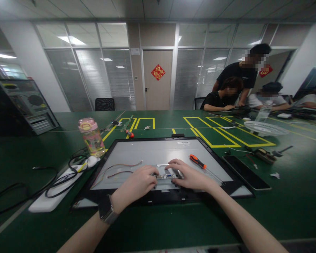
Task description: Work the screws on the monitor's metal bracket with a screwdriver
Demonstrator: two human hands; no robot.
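Note:
A large flat display panel [152, 151], grey with a black frame, lies back up on the green table in front of me. Near its front edge is a small metal bracket [165, 176] with what looks like a blue connector. My left hand [143, 179] is closed on the bracket's left end, wearing a dark watch at the wrist. On the right end, the fingers and thumb of my right hand [185, 174] grip it too. Thin cables [118, 165] lie across the panel left of the hands. An orange-and-black screwdriver [198, 161] rests on it to the right.
Left of the panel are a white power strip [55, 189], black cords and a pink-lidded bottle [91, 137]. A phone [246, 172] lies at right. Behind the panel is a red screwdriver [130, 134]. An open computer case [23, 105] stands far left; several people sit or stand far right.

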